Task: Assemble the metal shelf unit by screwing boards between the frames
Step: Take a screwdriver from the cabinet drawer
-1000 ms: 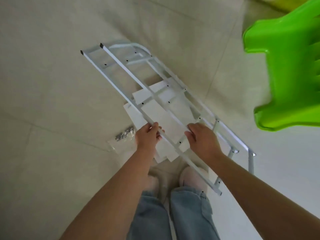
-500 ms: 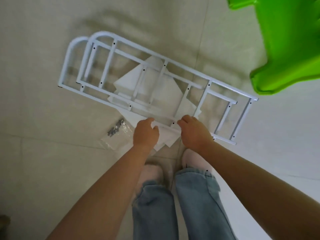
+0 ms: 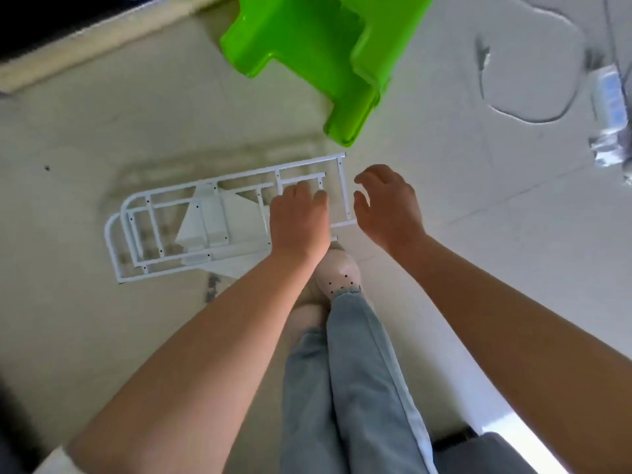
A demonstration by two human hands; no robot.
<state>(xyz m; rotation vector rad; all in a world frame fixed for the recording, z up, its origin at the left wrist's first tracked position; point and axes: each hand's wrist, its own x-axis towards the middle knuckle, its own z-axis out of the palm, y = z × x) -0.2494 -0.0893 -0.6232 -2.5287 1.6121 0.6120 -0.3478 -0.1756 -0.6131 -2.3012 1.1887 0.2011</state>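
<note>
My left hand point(image 3: 298, 218) grips the white metal frames point(image 3: 164, 227), which overlie the boards point(image 3: 219, 220) on the floor. My right hand point(image 3: 388, 203) is open, just off the end. Risk: a one-handed hold lets the frames twist and slip.

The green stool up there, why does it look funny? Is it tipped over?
Yes, it looks tipped. The green stool shows its hollow underside and legs instead of a flat seat. Nothing looks broken. The white frames lie flat on the floor, over white boards.

White frames point(image 3: 236, 179), seemingly green stool point(image 3: 318, 46)
</note>
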